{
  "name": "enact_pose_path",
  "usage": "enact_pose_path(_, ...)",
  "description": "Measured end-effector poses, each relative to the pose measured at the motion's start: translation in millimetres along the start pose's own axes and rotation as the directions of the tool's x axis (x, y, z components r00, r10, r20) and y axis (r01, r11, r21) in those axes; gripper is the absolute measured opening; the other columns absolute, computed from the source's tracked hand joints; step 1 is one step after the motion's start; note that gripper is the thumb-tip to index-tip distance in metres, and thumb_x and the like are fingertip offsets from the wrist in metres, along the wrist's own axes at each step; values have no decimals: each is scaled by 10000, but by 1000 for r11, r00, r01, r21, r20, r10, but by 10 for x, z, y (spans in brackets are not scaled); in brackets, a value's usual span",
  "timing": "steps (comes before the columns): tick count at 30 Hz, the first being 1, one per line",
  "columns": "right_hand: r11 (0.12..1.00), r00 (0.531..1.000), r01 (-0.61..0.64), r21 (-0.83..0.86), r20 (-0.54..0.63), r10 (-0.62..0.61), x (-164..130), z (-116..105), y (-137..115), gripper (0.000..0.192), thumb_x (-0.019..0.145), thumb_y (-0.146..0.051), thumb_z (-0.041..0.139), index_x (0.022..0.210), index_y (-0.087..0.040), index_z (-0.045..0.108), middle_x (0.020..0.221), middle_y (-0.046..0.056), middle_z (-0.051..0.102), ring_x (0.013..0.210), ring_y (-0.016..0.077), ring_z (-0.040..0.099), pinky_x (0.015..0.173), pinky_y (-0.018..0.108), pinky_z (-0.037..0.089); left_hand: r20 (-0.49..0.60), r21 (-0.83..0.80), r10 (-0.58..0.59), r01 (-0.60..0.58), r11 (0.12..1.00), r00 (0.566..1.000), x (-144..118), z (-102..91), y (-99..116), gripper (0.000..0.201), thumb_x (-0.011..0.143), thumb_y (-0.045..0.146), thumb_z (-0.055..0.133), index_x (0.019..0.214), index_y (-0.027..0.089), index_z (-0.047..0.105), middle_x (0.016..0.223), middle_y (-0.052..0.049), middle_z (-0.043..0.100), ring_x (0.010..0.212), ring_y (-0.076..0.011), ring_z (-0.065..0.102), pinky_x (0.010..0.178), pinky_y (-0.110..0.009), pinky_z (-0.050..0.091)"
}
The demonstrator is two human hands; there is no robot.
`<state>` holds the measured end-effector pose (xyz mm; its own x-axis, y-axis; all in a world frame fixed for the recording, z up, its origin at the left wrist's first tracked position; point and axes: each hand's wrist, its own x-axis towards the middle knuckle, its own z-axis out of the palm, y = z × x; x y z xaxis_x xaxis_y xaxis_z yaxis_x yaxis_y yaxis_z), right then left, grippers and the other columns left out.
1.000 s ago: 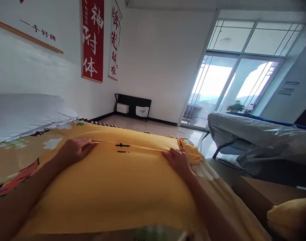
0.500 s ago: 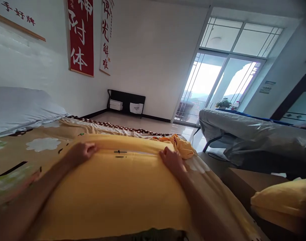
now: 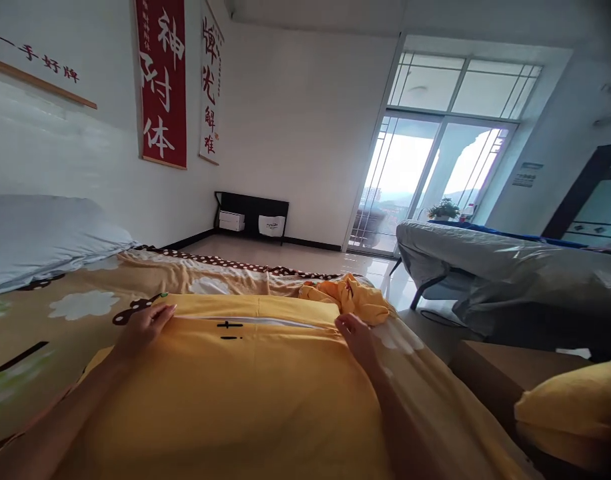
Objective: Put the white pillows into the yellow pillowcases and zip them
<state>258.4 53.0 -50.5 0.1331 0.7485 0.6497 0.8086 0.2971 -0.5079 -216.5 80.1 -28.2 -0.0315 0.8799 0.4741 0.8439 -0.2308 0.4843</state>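
Observation:
A yellow pillowcase point(image 3: 245, 387) lies in front of me on the bed, filled out and smooth, with small black printed marks near its far end. A narrow gap across that far end shows a strip of white. At its far left corner, my left hand point(image 3: 146, 327) pinches the cloth edge between thumb and fingers. My right hand point(image 3: 355, 337) is closed on the far right edge. Just beyond the right hand sits a crumpled yellow cloth point(image 3: 365, 301).
The patterned bedsheet point(image 3: 85, 305) spreads around the pillowcase, with a pale pillow point(image 3: 45, 230) at left. To the right stand a cardboard box point(image 3: 500, 367), another yellow pillow point(image 3: 575, 413) and a plastic-covered table point(image 3: 485, 253). A low black rack point(image 3: 253, 207) is by the far wall.
My hands have moved apart to the pillowcase's far corners, the left one leftward and the right one slightly rightward. The white gap shows more widely. The view has tilted up slightly.

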Motion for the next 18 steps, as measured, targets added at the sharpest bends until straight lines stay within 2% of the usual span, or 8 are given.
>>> enact_pose_path(2,1000,1000,-7,27,-9,7,-112,96,71,273,808,-403,471,705,-193,610,719,66,662,696,197,580,664,313,457,-28,88,38,-35,996,999,8,116,-125,520,835,529,372,1111,148,593,1235,-141,645,1181,-285,559,983,-332,426)
enact_pose_path(3,999,1000,-11,37,-15,11,-160,134,105,260,800,-399,480,710,-193,611,736,72,665,721,205,585,689,326,466,-6,132,40,-39,990,999,18,175,-204,538,828,521,388,1172,148,569,1306,-149,602,1245,-290,513,1039,-353,383)
enact_pose_path(5,998,1000,-21,64,-12,21,-216,155,165,227,794,-378,499,775,-190,626,775,70,664,752,204,589,725,333,474,96,180,-37,19,983,995,47,263,-367,545,826,512,393,1215,168,558,1354,-137,572,1282,-287,488,1063,-370,358)
enact_pose_path(7,995,999,-38,97,31,35,-221,100,200,202,796,-349,517,816,-187,635,791,59,650,749,190,586,725,318,473,153,171,-143,117,978,978,80,292,-489,476,829,485,386,1149,196,589,1282,-112,626,1195,-267,562,993,-347,414)
enact_pose_path(11,993,990,-37,113,141,21,-194,-72,164,206,835,-332,512,809,-186,655,840,61,637,780,186,577,743,321,461,86,230,-120,97,968,989,87,217,-480,281,795,426,409,850,214,586,942,-83,703,901,-248,650,806,-308,460)
enact_pose_path(14,996,988,7,86,156,-21,-199,-117,108,166,853,-297,514,825,-192,639,855,52,634,816,190,566,762,326,450,142,281,-206,160,946,968,32,154,-371,383,826,572,384,681,231,483,703,-39,668,741,-248,644,689,-299,447)
enact_pose_path(16,998,988,19,67,153,-29,-205,-98,108,122,844,-263,525,789,-194,609,833,43,624,808,189,556,748,321,444,216,256,-263,206,945,940,1,135,-346,463,831,646,370,668,229,490,679,-26,676,723,-246,649,669,-293,446)
enact_pose_path(18,998,987,35,54,156,-43,-205,-57,145,97,835,-240,531,767,-196,584,817,34,613,796,185,545,734,315,436,283,221,-264,205,953,922,-1,133,-382,472,832,645,382,685,225,538,717,-24,705,763,-253,660,695,-296,456)
